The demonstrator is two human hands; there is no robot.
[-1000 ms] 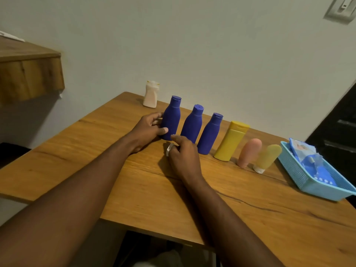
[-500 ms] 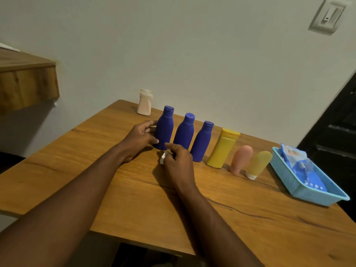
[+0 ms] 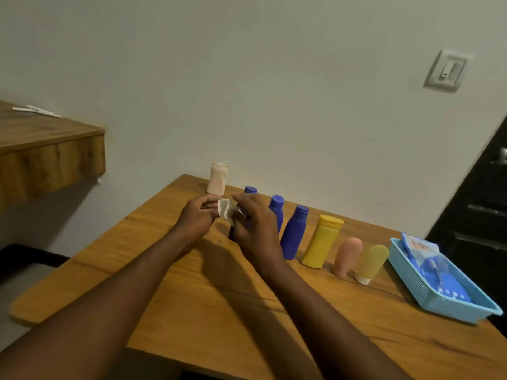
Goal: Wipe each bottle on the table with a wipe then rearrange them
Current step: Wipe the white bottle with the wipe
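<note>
No words can be read on the bottles (image 3: 295,231); print on the basket's (image 3: 463,315) blue packet (image 3: 433,270) is blurred.

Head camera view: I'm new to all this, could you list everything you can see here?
table: 1, wood, centre
blue bottles: 3, dark blue, row at the table's back; leftmost partly hidden
white bottle: 1, off-white, far left corner
yellow bottle: 1, yellow, right of the blue ones
pink tube: 1, pink, right of yellow bottle
yellow tube: 1, pale yellow, white cap down, beside basket
basket: 1, light blue, table's right end
wipe pack: 1, blue and white, in basket
wipe: 1, white, crumpled, above table
shelf: 1, wood, left wall
switch: 1, white, upper right wall
left hand: 1, holds wipe
right hand: 1, holds wipe
</note>
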